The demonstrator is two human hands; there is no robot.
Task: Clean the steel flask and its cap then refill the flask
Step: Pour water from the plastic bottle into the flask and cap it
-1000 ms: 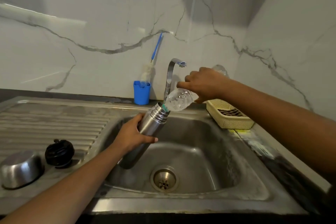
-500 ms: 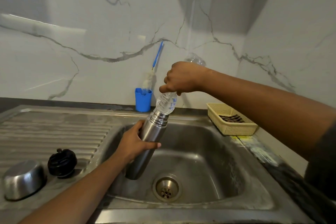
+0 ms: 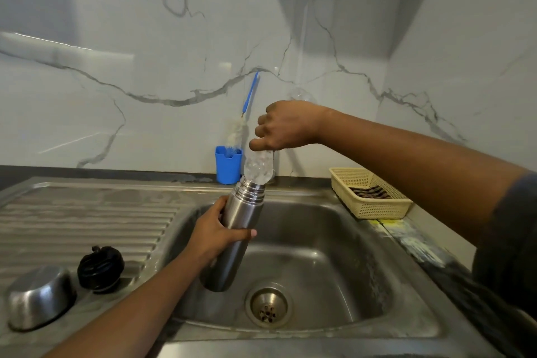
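Head view, nearest edge first: what sits on the draining board (image 3: 87,212)?

An upturned steel cap (image 3: 40,298) at the near left, and a black stopper (image 3: 100,269) just beside it on its right. Both lie well apart from the flask.

And the flask itself?

The steel flask (image 3: 236,241) is held tilted over the sink (image 3: 334,241). Its base is low in the basin near the drain (image 3: 268,306), and its open mouth points up and away. The left hand (image 3: 215,237) grasps it, fingers wrapped round the middle of the body, thumb across the front.

What about the other hand?

The right hand (image 3: 286,128) is above the flask, fingers clenched round a clear plastic bottle (image 3: 259,167) turned neck down. The neck meets the flask's mouth, and the bottle's base shows above the knuckles.

Anything farther back?

A blue holder (image 3: 228,164) with a bottle brush (image 3: 236,132) standing in it is at the sink's back edge. A cream basket (image 3: 369,209) holding a striped cloth (image 3: 369,192) sits at the right rear corner. Behind everything rises a veined marble wall (image 3: 116,52).
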